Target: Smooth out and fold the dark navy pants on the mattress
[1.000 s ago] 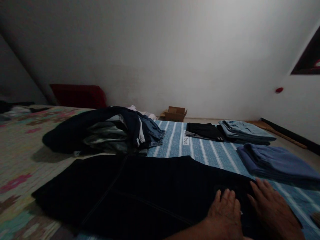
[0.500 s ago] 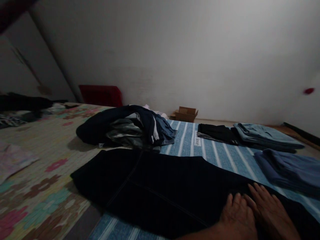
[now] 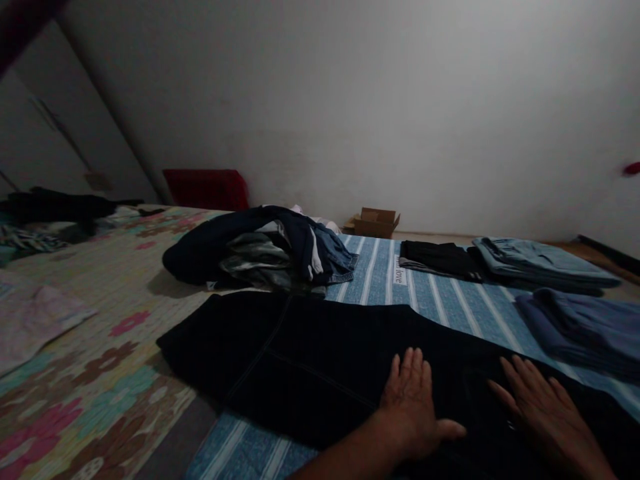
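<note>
Bare hands on spread cloth, head view. The left hand and the right hand lie open and palm down with the fingers spread, well apart from each other and clamped on nothing; the work in hand appears to be smoothing by pressure. Directly beneath both hands lies the dark stitched garment, spread flat, its exact kind hard to tell in the shadow. It extends from under the right hand to well left of the left hand. Under it, and running beyond both hands, is the blue-and-white striped mat. Left of the left hand spreads the floral quilt, with the pale pink cloth lying on it. Ahead of the left hand, just beyond the garment, sits the heap of clothes, denim showing at its right end. Ahead of the right hand, on the mat, lie 3 folded stacks: the black folded garment, the pale blue folded jeans and the blue folded cloth. Farthest from the hands, near the wall, stand the open cardboard box and the red cushion.
</note>
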A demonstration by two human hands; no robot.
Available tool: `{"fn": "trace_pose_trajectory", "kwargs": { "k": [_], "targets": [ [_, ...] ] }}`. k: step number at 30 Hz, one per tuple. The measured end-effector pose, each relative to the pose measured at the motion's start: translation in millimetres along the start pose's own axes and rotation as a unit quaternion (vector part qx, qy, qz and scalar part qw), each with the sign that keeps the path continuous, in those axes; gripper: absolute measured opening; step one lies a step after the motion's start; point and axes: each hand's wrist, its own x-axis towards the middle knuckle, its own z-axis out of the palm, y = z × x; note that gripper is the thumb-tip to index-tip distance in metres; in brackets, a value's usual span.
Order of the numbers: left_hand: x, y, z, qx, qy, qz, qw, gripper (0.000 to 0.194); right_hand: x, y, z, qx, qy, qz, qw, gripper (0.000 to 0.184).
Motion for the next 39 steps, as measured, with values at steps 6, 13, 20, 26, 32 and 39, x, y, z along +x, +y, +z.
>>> {"fn": "trace_pose_trajectory", "kwargs": {
  "k": [6,13,20,26,32,39],
  "targets": [
    [-1,-5,6.8,-0.017,-0.010,0.000,1.000,0.096,-1,0,-2,0.005,-0.046,0.031,0.998,0.050],
    [12,-13,-15.5,-0.010,-0.005,-0.023,1.000,0.098,-1,3,0,-0.004,-0.042,0.018,0.999,0.049],
    [28,-63,-24.3,0.095,0.053,-0.116,0.987,0.094,-4,1,4,0.005,-0.031,0.018,0.999,0.049],
    [25,-73,-13.1,0.090,0.065,-0.109,0.988,0.096,-5,5,8,-0.004,-0.006,-0.006,1.000,0.051],
    [27,-73,-20.6,0.085,0.074,-0.106,0.988,0.096,-8,10,14,-0.015,-0.007,-0.020,1.000,0.050],
    [20,-102,-37.3,0.111,0.109,-0.158,0.975,0.096,-8,8,9,-0.019,0.032,-0.036,0.999,0.050]
  ]
}}
